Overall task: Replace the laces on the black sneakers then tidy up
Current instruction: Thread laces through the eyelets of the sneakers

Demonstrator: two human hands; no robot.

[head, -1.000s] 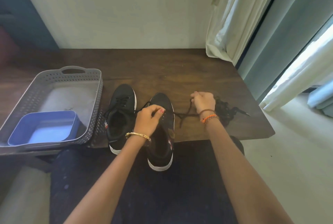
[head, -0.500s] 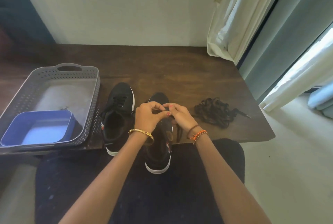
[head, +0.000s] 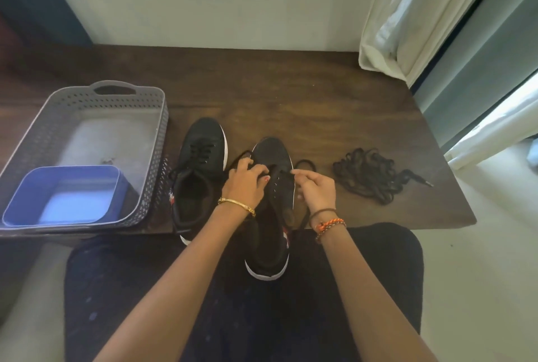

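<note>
Two black sneakers with white soles stand toe-away on the dark wooden table (head: 291, 93). The left sneaker (head: 201, 175) is laced. The right sneaker (head: 273, 216) hangs over the table's front edge onto my lap. My left hand (head: 247, 184) rests on its left side, fingers closed on the black lace (head: 304, 163). My right hand (head: 316, 187) pinches the same lace at the right eyelets; a loop of it curls just beyond my fingers. A loose pile of black laces (head: 369, 175) lies to the right.
A grey perforated basket (head: 87, 96) sits at the table's left, holding a blue plastic tub (head: 67, 195). A white curtain (head: 407, 18) hangs at the back right. The table's right edge drops to a pale floor (head: 480, 274).
My right hand came back from pulling the lace out to the right and now works at the right sneaker's eyelets. My left hand stayed on the shoe.
</note>
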